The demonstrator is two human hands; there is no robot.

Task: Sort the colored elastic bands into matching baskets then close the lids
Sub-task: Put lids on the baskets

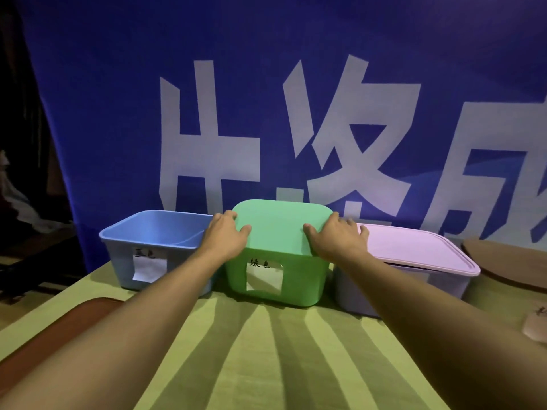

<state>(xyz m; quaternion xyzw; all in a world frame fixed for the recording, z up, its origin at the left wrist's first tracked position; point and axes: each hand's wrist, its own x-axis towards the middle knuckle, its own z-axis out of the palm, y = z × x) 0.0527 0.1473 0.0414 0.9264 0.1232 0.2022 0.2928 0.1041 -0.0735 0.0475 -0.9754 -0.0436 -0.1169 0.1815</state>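
Observation:
Three baskets stand in a row on the striped cloth. The green basket (299, 279) in the middle carries a green lid (278, 224), tilted with its near edge low. My left hand (226, 235) grips the lid's left edge and my right hand (336, 238) grips its right edge, thumbs on top. To the left is the blue basket (124, 247), with no lid on it and its visible inside bare. On the right, the purple basket (355, 294) has a pink lid (414, 250) resting on it. No elastic bands are visible.
A blue banner (118, 113) with large white characters hangs right behind the baskets. A brown pad (59, 329) lies at the left on the cloth. A flat brown object (509, 267) and a pale thing (535, 327) sit at the right edge.

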